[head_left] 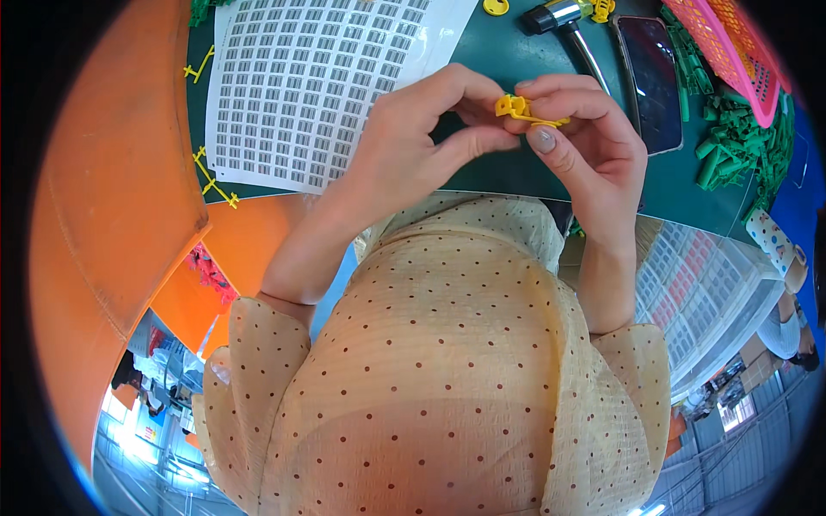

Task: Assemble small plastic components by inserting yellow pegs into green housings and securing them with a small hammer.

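The right hand (595, 133) pinches a small yellow plastic part (511, 107); the left hand (423, 125), grip narrow, meets its end, hold unclear. Probably light, stiff; best pinched by its edges.

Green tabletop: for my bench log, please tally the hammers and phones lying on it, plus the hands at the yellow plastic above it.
Hammer: 1
Phone: 1
Hands at the yellow plastic (left hand, right hand): 2
Total: 4
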Available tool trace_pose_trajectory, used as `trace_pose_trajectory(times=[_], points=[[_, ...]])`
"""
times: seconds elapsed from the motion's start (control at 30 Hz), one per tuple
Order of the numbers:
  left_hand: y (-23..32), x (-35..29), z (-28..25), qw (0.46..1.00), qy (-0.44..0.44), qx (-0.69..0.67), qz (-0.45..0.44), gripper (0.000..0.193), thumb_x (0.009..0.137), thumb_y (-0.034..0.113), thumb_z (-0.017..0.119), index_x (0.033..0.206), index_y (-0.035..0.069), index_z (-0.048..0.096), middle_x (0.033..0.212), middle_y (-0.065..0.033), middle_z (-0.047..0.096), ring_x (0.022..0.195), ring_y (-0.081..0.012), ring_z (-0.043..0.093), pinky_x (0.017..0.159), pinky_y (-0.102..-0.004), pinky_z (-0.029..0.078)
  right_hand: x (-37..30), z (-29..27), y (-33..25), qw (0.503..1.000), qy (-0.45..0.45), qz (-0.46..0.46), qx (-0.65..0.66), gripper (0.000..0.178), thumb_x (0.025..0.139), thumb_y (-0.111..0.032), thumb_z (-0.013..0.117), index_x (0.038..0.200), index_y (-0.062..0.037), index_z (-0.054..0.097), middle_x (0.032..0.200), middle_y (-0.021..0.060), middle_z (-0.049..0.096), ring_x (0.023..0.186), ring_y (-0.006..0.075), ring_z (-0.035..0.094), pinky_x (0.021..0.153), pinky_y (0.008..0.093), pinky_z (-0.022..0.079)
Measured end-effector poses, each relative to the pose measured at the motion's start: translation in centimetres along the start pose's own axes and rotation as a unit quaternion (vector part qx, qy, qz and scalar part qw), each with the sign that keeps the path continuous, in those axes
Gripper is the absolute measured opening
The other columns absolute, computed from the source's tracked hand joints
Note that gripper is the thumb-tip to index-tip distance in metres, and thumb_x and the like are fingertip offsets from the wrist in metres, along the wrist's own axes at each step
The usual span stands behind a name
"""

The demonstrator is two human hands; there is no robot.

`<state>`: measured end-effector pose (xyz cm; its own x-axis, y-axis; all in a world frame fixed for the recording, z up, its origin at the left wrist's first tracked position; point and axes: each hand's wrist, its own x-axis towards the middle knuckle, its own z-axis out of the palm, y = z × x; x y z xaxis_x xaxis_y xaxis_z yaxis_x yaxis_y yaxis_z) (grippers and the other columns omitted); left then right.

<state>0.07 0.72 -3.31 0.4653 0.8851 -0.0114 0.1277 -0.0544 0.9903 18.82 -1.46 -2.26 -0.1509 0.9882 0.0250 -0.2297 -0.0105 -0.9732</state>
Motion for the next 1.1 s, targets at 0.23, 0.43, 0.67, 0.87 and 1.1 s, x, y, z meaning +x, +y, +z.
trace_pose_trajectory(times=[0.23,0.43,0.67,0.87,1.1], points=[[-2.2,0.4,-0.7,0.971,0.026,0.196,0.131,0.03,0.075,0.0,0.073,0.103,0.005,0.064,0.1,-0.0064,0.064,0.088,-0.0201,0.061,0.078,-0.0282,0.048,0.1,-0.6,-0.1,0.958,-0.008,-0.011,-0.285,0.028,0.077,0.003,0.071,0.105,-0.0023,0.065,0.096,0.0076,0.062,0.087,0.018,0.062,0.076,0.0269,0.051],[-2.3,1.2,-0.9,0.939,0.046,0.309,0.144,0.028,0.072,0.008,0.075,0.098,0.007,0.066,0.097,-0.0038,0.063,0.095,-0.0246,0.055,0.083,-0.0347,0.044,-0.1,-0.8,0.9,0.886,0.032,-0.081,-0.456,0.028,0.073,-0.005,0.075,0.099,-0.0067,0.067,0.091,0.0062,0.06,0.08,0.0225,0.06,0.069,0.0311,0.047],[-3.0,1.1,-0.9,0.938,0.041,0.313,0.144,0.025,0.072,0.01,0.075,0.096,0.008,0.067,0.094,-0.0036,0.062,0.091,-0.0237,0.054,0.08,-0.0345,0.043,0.1,-0.3,2.2,0.814,-0.001,-0.133,-0.565,0.028,0.071,-0.008,0.076,0.098,-0.0099,0.069,0.091,0.002,0.061,0.084,0.0206,0.056,0.073,0.0315,0.042],[-3.0,1.2,-0.8,0.939,0.042,0.31,0.143,0.024,0.072,0.01,0.075,0.094,0.008,0.067,0.093,-0.0032,0.062,0.09,-0.0233,0.054,0.079,-0.034,0.043,0.5,-0.7,2.6,0.804,-0.014,-0.165,-0.571,0.026,0.069,-0.01,0.076,0.094,-0.01,0.069,0.088,0.0003,0.057,0.083,0.0202,0.054,0.07,0.0334,0.039],[-3.2,1.2,-0.5,0.929,0.053,0.324,0.173,0.024,0.072,0.009,0.075,0.095,0.009,0.068,0.091,-0.0036,0.062,0.086,-0.0234,0.055,0.075,-0.0333,0.045,0.6,-0.5,2.5,0.805,-0.015,-0.158,-0.572,0.026,0.069,-0.009,0.075,0.093,-0.01,0.067,0.087,0.0013,0.056,0.083,0.0211,0.053,0.07,0.0342,0.04]])
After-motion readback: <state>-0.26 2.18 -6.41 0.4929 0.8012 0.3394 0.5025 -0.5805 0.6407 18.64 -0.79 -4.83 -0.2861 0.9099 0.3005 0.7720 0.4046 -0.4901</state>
